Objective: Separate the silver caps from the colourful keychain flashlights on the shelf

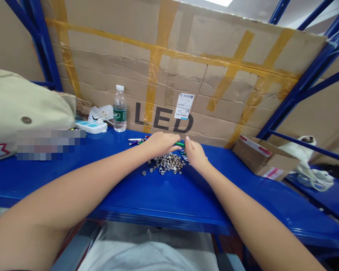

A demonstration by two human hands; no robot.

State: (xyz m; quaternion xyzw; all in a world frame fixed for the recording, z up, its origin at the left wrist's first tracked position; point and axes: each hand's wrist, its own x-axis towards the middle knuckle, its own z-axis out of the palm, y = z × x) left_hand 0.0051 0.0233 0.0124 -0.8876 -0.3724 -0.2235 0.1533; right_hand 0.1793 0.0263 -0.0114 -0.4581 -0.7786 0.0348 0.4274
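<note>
A slim green pen (180,144) is held between my two hands above the blue tabletop (169,192). My left hand (164,143) is closed around its left end, and my right hand (196,153) pinches the other end, thumb on top. Just below the hands lies a loose heap of small shiny silver metal pieces (168,163), too small to make out exactly. Several coloured pens (135,142) lie beyond my left wrist. More slender shiny items (184,154) are partly hidden beside my right hand.
A water bottle (120,109) and a white power strip (92,126) stand at the back left, near a cream bag (31,98). A small open carton (264,156) sits at the right. A large cardboard sheet (110,64) and blue posts (293,90) rise behind.
</note>
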